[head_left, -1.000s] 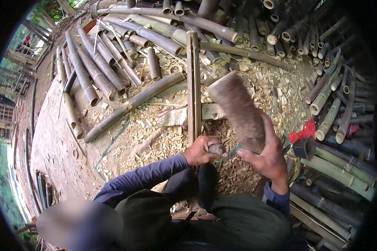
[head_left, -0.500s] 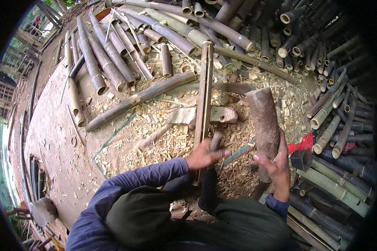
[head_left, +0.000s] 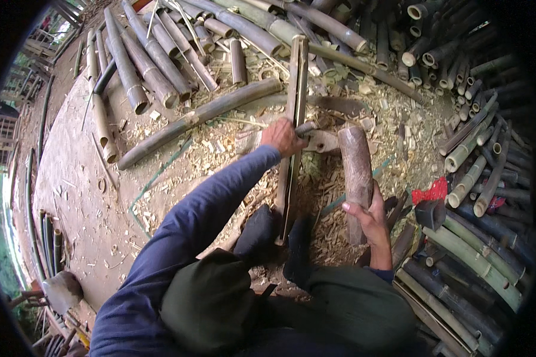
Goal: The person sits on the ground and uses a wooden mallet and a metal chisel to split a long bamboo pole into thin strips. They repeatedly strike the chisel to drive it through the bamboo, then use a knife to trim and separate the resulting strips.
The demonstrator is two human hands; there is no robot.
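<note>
A thick wooden mallet (head_left: 356, 166), brown and club-shaped, is gripped near its narrower lower end by my right hand (head_left: 372, 221). My left hand (head_left: 281, 138) is closed over a short grey-brown round handle (head_left: 306, 127), whose end sticks out to the right. Whatever is joined to that handle is hidden. Beside and under these fingers runs a bamboo length (head_left: 298, 77) with a lengthwise slit, its near end between my feet. It lies across a pale, notched wooden block (head_left: 324, 141). The mallet's head is right of the left hand, apart from it.
Wood chips (head_left: 220, 143) cover the ground around the block. A bamboo pole (head_left: 202, 113) lies at the left, with more bamboo pieces (head_left: 155, 65) behind it. Stacked bamboo (head_left: 470, 184) fills the right side, near a red cloth (head_left: 430, 191). My dark-shod feet (head_left: 258, 231) flank the bamboo's near end.
My left hand has moved away from me along the slit bamboo with the short handle. My right hand has shifted slightly left with the mallet. The whole view has shifted a little.
</note>
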